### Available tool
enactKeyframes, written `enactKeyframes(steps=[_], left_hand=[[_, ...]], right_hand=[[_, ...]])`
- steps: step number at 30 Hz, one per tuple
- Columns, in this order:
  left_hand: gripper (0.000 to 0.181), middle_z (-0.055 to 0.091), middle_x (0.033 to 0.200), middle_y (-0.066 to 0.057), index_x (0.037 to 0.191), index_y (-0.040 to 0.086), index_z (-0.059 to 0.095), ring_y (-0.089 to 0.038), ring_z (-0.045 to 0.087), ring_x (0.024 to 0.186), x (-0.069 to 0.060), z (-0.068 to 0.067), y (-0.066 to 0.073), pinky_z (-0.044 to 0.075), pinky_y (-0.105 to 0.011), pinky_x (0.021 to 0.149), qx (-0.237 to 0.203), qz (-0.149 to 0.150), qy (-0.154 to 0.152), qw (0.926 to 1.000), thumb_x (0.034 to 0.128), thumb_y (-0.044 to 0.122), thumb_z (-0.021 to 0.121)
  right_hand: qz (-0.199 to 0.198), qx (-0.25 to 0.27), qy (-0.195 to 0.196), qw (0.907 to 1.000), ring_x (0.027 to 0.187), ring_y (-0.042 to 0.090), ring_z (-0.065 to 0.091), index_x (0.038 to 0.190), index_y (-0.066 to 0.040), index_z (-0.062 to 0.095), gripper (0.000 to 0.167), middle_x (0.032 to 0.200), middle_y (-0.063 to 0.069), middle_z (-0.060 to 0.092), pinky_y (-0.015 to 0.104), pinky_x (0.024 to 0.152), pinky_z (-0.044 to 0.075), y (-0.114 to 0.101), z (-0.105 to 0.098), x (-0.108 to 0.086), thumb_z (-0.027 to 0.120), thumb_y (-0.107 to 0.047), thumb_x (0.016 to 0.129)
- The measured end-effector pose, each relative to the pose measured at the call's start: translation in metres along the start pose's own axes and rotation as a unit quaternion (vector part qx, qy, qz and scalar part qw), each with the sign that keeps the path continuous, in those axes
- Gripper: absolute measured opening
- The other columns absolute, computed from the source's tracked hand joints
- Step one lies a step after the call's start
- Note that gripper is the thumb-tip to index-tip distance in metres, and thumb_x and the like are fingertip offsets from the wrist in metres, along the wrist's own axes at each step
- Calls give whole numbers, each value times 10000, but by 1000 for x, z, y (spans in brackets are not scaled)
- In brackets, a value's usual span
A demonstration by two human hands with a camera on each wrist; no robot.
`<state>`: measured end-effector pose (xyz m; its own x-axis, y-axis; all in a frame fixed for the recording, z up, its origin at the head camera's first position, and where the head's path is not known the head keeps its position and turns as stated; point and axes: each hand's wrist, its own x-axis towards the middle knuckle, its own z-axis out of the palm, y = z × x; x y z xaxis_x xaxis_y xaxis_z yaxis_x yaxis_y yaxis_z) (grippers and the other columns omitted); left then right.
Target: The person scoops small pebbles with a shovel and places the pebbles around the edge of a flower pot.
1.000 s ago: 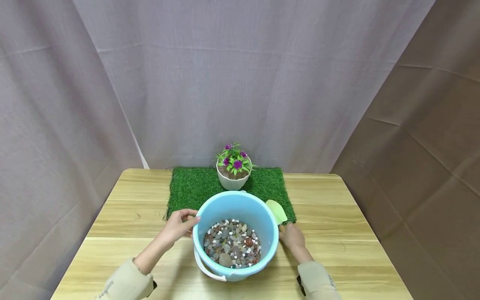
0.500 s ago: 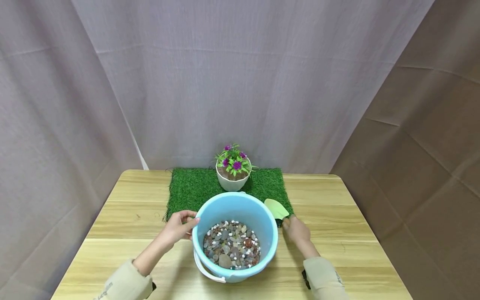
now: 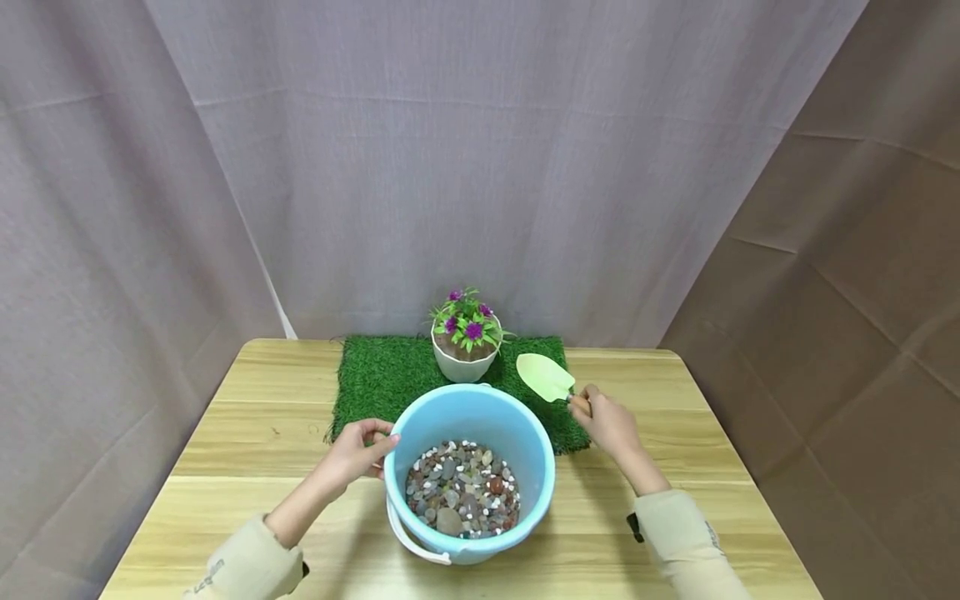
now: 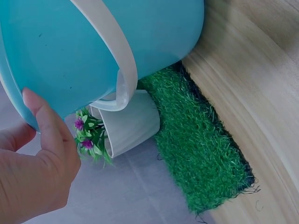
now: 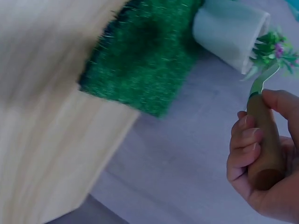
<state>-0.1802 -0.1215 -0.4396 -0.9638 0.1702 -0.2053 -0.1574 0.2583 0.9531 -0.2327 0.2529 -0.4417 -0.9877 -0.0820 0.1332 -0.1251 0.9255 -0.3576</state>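
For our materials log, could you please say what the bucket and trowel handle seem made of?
Bucket: likely smooth plastic with a faint sheen, from its evenly coloured blue walls. Trowel handle: probably smooth wood, from its brown colour, though plastic is possible.

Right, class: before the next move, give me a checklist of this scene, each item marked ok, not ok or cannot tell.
1. Left hand holding bucket: ok.
2. Right hand gripping trowel by handle: ok.
3. Stones inside bucket: ok.
4. Trowel over stones: not ok, it is outside the bucket.
5. Pot upright on mat: ok.
6. Bucket clear of pot: cannot tell, they overlap in view.
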Motion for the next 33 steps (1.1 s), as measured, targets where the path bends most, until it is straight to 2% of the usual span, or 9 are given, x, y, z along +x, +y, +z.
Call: enactKeyframes(steps=[8, 13, 17, 22, 28, 33], left_hand=[[367, 568, 792, -73, 1199, -156, 487, -98, 616, 597, 1, -1, -2, 621, -273, 553, -7, 51, -189, 9998, 933, 88, 557], [382, 589, 797, -75, 1207, -165, 470, -90, 615, 604, 3, -3, -2, 623, -268, 566, -1, 11, -362, 9993, 942, 100, 544], [394, 618, 828, -102, 1209, -176, 460, -90, 617, 611, 4, -4, -2, 623, -265, 572, -39, 3, -444, 9990, 944, 104, 541], [398, 636, 828, -121, 1211, -181, 457, -93, 622, 613, 3, -4, -2, 626, -274, 578, -58, 41, -447, 9990, 942, 100, 541], [390, 623, 804, -95, 1209, -176, 466, -88, 613, 601, 4, -4, -1, 623, -270, 566, -34, 64, -387, 9992, 942, 97, 541], [390, 633, 837, -148, 1207, -167, 469, -87, 611, 600, 3, -4, -2, 618, -259, 557, -38, 10, -376, 9993, 943, 109, 547]], right_hand=[[-438, 97, 84, 9990, 482, 138, 433, 988, -18, 597, 232, 578, 11, 485, 221, 408, 368, -20, -22, 0, 620, -230, 895], [-1007, -65, 230, 9946, 481, 114, 393, 949, -71, 601, 184, 559, -26, 434, 209, 411, 323, -32, -30, -2, 653, -229, 870], [-1696, -267, 266, 9848, 483, 68, 371, 908, -105, 609, 153, 561, -62, 436, 181, 412, 316, -39, -33, -4, 692, -212, 838], [-2406, -491, -35, 9694, 510, 17, 400, 905, -134, 625, 170, 613, -100, 512, 145, 425, 347, -46, -38, -9, 726, -230, 807], [-2848, -791, -232, 9550, 538, 1, 442, 852, -172, 611, 161, 667, -110, 558, 125, 417, 357, -57, -39, -13, 743, -238, 787], [-3092, -1048, -320, 9447, 552, 13, 438, 767, -188, 564, 182, 682, -90, 538, 116, 404, 327, -66, -36, -15, 745, -210, 779]])
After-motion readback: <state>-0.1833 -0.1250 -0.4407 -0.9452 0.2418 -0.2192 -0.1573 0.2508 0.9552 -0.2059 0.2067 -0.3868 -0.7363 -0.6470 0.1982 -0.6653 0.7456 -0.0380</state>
